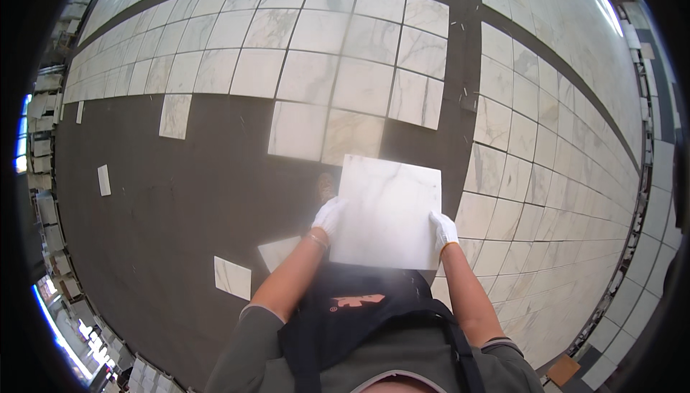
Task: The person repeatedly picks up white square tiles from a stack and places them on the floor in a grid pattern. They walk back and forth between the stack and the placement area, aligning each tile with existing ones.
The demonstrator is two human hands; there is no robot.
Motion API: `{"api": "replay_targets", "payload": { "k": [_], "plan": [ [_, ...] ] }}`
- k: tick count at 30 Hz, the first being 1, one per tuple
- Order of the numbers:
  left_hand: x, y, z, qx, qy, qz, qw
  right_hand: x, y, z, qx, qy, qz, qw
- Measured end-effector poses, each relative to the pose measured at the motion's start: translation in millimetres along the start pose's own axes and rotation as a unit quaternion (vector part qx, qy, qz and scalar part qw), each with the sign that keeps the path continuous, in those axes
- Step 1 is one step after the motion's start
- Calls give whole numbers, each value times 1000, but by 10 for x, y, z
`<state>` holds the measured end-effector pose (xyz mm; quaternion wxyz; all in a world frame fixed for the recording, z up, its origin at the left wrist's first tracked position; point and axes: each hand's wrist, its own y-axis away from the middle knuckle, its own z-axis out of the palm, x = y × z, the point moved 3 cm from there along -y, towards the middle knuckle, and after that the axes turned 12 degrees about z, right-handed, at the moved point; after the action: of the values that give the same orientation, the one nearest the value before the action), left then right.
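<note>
Lateral passage is available over the dark floor (158, 192), left of the left hand (329, 215). Obstacles: a loose tile piece (233, 278) and, just beyond that hand, a shoe (326, 187). The held marble slab (388, 213) obstructs the span to the right hand (445, 229).

So my left hand (328, 218) and right hand (445, 230) are both in plain white gloves (333, 213), the right one with a yellowish-orange cuff edge (448, 246). Shirt (241, 359) is dark grey, short sleeves (260, 322) with a paler trim, plus light piping at the collar (395, 373). Over that, a near-black apron (388, 284), dark shoulder straps (467, 357), pinkish-orange print (358, 301) up front. Oh, and one brownish shoe (326, 186) showing.
</note>
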<state>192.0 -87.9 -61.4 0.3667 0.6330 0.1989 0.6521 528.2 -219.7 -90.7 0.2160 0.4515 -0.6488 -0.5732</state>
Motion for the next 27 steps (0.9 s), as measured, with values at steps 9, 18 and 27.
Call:
{"api": "replay_targets", "payload": {
  "k": [9, 18, 27],
  "plan": [
    [253, -176, -149, -60, 0, 1, 998, -87, 45, 99, 3, 4, -34, 999],
    [624, -161, -431, 0, 34, -13, 999, -201, 168, 556, 4, -17, -99, 995],
    [408, -228, -191, -3, 186, -15, 982, -943, 290, 365, 28, 43, -189, 981]
  ]
}}
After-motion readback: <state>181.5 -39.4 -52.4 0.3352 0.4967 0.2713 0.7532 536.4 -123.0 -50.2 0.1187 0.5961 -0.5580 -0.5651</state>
